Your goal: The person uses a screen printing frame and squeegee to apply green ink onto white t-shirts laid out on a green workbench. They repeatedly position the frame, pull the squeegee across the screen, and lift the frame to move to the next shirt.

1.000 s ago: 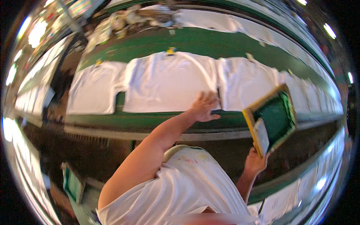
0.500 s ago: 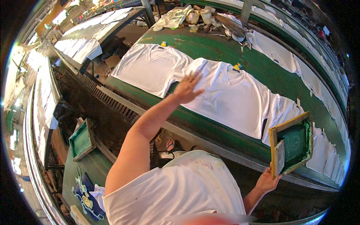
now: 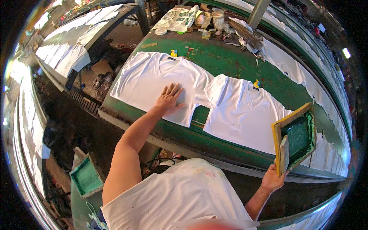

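My left hand (image 3: 168,100) lies palm down with fingers spread on a white V-neck T-shirt (image 3: 142,86), laid flat on the long green table (image 3: 226,59). Beside it lies another white T-shirt (image 3: 235,120), with a small yellow tag (image 3: 256,84) by its collar. My right hand (image 3: 273,178) grips the lower end of a yellow-edged wooden screen frame (image 3: 278,130) with green mesh and green residue inside, held tilted over the table's near side. A pale wooden piece (image 3: 284,153) sits in the frame; whether my fingers press on it too I cannot tell.
Papers (image 3: 178,19), tubs and scraps (image 3: 218,17) crowd the table's far end beside a post (image 3: 256,13). More white shirts lie along neighbouring tables (image 3: 61,57) and to the right (image 3: 283,61). Another green screen (image 3: 85,174) rests at the lower left.
My view has turned leftward along the table. My left hand has moved onto the leftmost shirt and flattened there. My right hand still holds the frame, slightly re-angled.
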A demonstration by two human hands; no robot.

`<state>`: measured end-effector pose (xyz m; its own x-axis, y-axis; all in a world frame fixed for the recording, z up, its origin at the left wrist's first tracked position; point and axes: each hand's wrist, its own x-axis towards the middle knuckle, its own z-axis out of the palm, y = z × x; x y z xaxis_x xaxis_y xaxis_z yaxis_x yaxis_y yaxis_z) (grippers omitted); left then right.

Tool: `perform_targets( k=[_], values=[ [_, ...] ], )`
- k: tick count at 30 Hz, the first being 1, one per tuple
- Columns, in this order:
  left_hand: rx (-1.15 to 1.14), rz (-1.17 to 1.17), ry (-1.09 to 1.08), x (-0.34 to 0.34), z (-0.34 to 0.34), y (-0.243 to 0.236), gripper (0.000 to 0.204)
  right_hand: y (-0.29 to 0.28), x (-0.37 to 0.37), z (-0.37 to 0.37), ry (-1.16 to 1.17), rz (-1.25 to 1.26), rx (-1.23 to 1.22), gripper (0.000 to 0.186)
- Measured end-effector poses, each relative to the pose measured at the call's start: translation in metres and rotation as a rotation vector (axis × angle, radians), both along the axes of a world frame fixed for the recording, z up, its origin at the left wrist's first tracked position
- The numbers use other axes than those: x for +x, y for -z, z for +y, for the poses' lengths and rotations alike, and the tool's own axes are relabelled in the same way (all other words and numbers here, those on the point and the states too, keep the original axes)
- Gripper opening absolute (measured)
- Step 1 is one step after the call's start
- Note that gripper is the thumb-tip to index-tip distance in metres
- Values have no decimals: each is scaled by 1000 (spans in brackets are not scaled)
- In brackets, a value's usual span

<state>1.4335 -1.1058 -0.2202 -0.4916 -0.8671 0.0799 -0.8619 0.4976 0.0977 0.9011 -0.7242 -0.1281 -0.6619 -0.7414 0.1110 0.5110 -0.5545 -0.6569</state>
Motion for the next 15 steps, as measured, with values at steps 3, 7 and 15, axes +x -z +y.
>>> perform_targets(
  k=[3,7,15],
  values=[
    [15,-12,77,-8,-46,-10,88,-12,36,-6,1,15,25,57],
    [17,30,32,-20,-95,-14,89,-21,63,-1,19,-15,88,54],
    [-13,15,41,-35,-64,3,95,6,71,27,-26,40,-5,67]
  ],
)
